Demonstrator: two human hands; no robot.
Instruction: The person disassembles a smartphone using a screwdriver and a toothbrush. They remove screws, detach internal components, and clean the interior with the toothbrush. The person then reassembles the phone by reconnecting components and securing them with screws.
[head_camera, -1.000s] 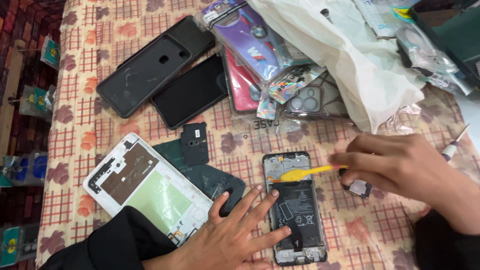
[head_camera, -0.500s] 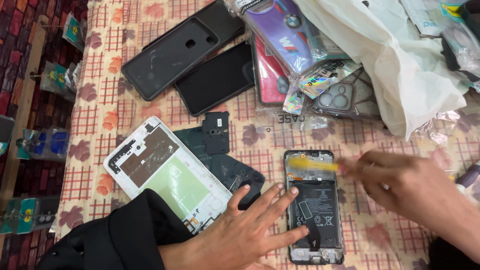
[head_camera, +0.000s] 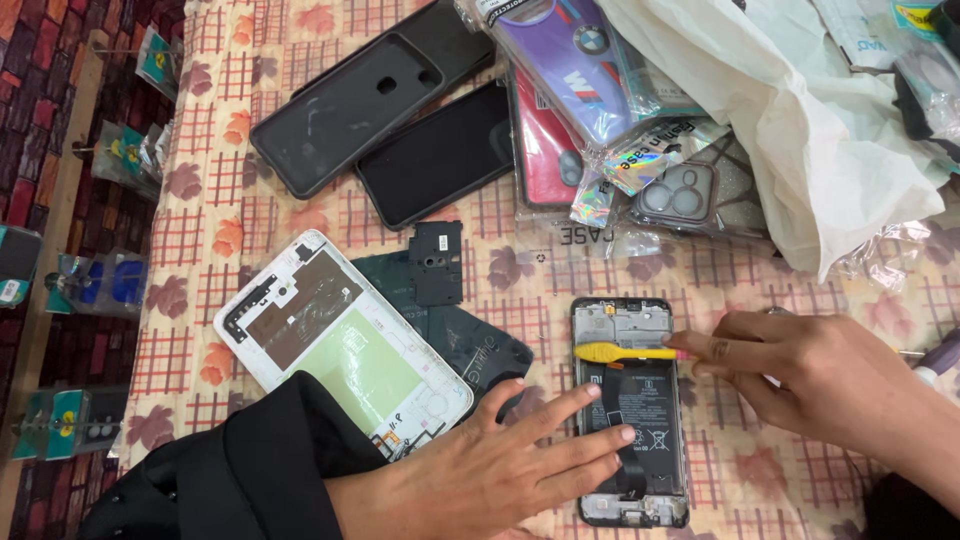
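1. A tablecloth (head_camera: 300, 215) with a red checked grid and flower print covers the work surface; along the left edge runs a red patterned floor (head_camera: 60, 60) with small packets scattered on it.
2. The opened phone (head_camera: 630, 410) lies face down near the lower middle, its battery and boards exposed.
3. The left hand (head_camera: 500, 470) lies flat with fingers spread, fingertips pressing the phone's left side.
4. The right hand (head_camera: 800, 375) pinches a yellow pry tool (head_camera: 620, 352), whose tip lies across the phone's upper part.
5. A white phone frame (head_camera: 340, 340), a dark back cover (head_camera: 470, 340), two black cases (head_camera: 400, 120), packaged cases (head_camera: 590, 90) and a white plastic bag (head_camera: 800, 130) lie around.
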